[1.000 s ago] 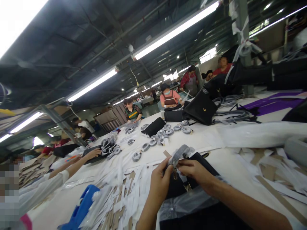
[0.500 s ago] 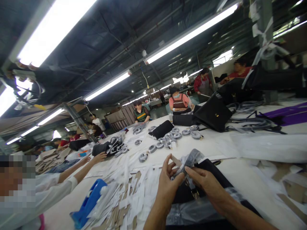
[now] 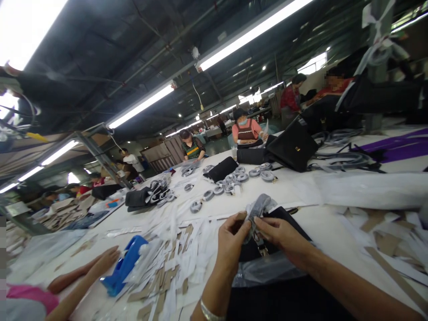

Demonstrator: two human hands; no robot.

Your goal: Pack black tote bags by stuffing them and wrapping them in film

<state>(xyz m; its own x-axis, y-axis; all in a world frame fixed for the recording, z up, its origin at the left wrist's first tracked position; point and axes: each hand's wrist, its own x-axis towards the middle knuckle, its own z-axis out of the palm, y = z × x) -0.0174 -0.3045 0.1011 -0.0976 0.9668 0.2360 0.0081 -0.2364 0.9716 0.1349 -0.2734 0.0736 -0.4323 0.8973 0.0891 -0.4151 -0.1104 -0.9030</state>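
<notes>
My left hand (image 3: 232,234) pinches a wrapped grey strap coil (image 3: 260,206) from its left side. From the right, the fingers of my right hand (image 3: 279,232) are closed on the same coil. A gold-coloured metal buckle (image 3: 263,251) hangs below my fingers. Under both hands lies a black bag (image 3: 287,218), with a clear plastic sheet (image 3: 267,269) across it. My fingers partly hide the lower part of the coil.
White and brown strips (image 3: 187,254) cover the table left of my hands, beside a blue tape dispenser (image 3: 125,267). A co-worker's hands (image 3: 109,258) are near it. Several strap coils (image 3: 230,180) and black bags (image 3: 294,145) lie farther back. Paper scraps (image 3: 388,236) are at right.
The pale strip near my left fingertips no longer shows, and those fingers have closed more on the coil. The co-worker's hands at left have moved back from the black bag toward the blue dispenser.
</notes>
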